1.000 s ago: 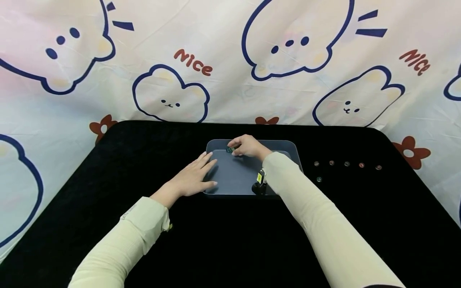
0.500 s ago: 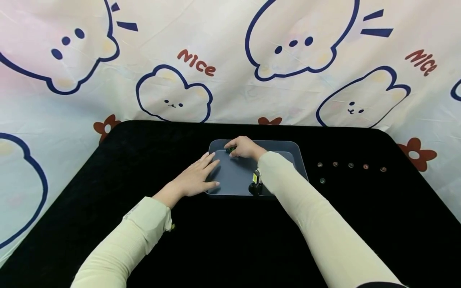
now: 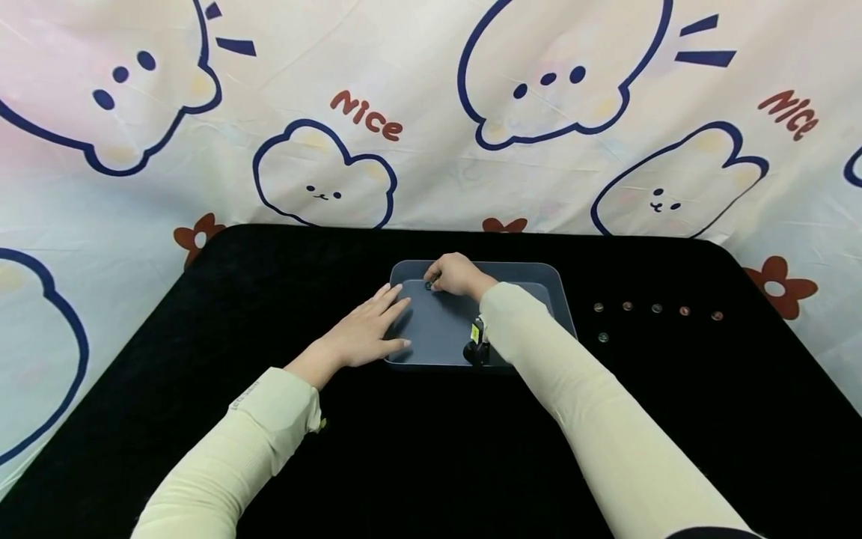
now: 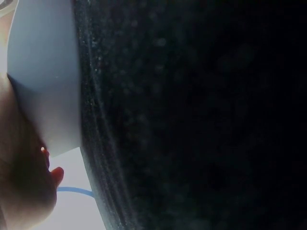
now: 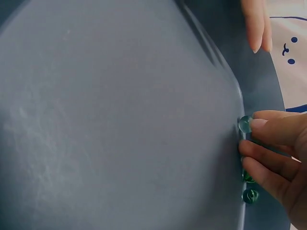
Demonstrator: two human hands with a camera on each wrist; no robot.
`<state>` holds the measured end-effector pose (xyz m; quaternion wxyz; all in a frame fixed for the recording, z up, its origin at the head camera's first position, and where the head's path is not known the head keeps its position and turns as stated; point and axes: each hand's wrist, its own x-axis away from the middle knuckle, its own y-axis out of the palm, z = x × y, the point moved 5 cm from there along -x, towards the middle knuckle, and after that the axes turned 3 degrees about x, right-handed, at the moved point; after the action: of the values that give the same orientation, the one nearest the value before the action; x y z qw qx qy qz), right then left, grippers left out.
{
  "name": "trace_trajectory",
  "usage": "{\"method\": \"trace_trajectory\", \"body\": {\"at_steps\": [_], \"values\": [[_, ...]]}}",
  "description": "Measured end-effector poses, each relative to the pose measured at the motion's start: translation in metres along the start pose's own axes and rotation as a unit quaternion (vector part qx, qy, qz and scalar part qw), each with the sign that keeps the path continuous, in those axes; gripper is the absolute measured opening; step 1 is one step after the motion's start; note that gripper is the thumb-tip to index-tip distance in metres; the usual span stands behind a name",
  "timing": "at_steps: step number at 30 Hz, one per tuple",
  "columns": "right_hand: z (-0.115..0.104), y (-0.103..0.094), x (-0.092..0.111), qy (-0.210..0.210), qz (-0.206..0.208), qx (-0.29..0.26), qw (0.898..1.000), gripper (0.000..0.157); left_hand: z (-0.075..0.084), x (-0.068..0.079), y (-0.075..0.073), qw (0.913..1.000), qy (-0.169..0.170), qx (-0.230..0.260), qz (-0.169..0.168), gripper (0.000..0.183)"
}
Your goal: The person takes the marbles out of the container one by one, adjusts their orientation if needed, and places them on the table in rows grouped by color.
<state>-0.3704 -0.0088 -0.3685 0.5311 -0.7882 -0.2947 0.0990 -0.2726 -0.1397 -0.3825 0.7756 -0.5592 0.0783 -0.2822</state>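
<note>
A grey-blue rectangular tray lies on the black table. Inside its far-left part, my right hand pinches a clear greenish glass marble between thumb and fingers, close by the tray's wall. Two greener marbles, one partly covered by the curled fingers, sit along the same wall; the lower green marble shows fully. My left hand lies with spread, straight fingers on the tray's left rim. Its fingertips also appear at the top of the right wrist view, and the tray's outer wall fills the left wrist view's upper left.
Right of the tray, several small round marbles form a row on the black cloth, among them a reddish marble. A single marble sits in front of the row's left end. A patterned curtain hangs behind the table.
My right hand has shifted slightly at the tray's far wall; the green marbles seen under its fingers earlier give way to one marble at its fingertips. The left hand keeps its place on the rim.
</note>
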Motion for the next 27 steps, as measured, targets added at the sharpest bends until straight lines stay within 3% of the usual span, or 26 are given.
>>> {"method": "trace_trajectory", "body": {"at_steps": [22, 27], "values": [[0.0051, 0.0016, 0.0014, 0.007, 0.002, 0.009, 1.000, 0.007, -0.0001, -0.0009, 0.0005, 1.0000, 0.000, 0.002, 0.001, 0.069], [0.0056, -0.0007, 0.0022, 0.005, 0.009, -0.011, 1.000, 0.007, 0.0004, -0.0008, -0.0003, 1.0000, 0.000, -0.001, 0.002, 0.069]]}}
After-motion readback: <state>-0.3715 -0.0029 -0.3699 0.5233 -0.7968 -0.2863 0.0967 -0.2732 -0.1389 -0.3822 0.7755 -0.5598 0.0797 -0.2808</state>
